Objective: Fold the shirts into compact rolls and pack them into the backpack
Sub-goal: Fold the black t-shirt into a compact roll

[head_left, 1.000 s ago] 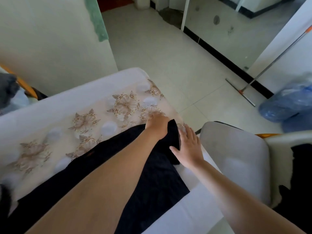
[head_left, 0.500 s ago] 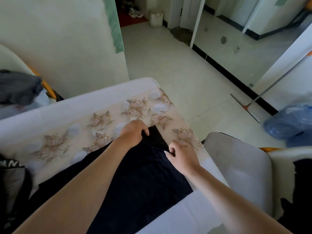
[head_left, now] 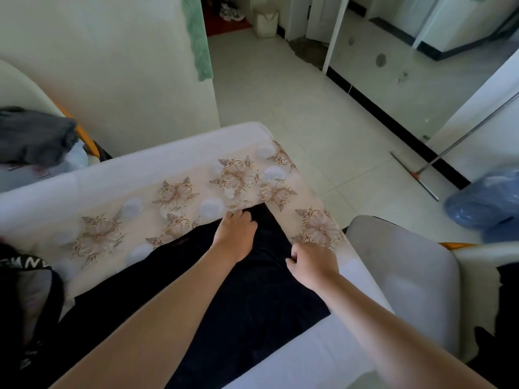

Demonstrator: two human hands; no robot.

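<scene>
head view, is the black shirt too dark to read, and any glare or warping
Head view: the black shirt is underexposed, creases barely showing; the floor is bright and washed out; the wall edge leans from wide-angle distortion; the blue bundle at the right edge is soft.

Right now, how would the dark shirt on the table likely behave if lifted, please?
Probably floppy: the dark fabric shirt lies limp and flat on the floral tablecloth. Likely light, since the left hand and right hand merely pinch its edges.
</scene>
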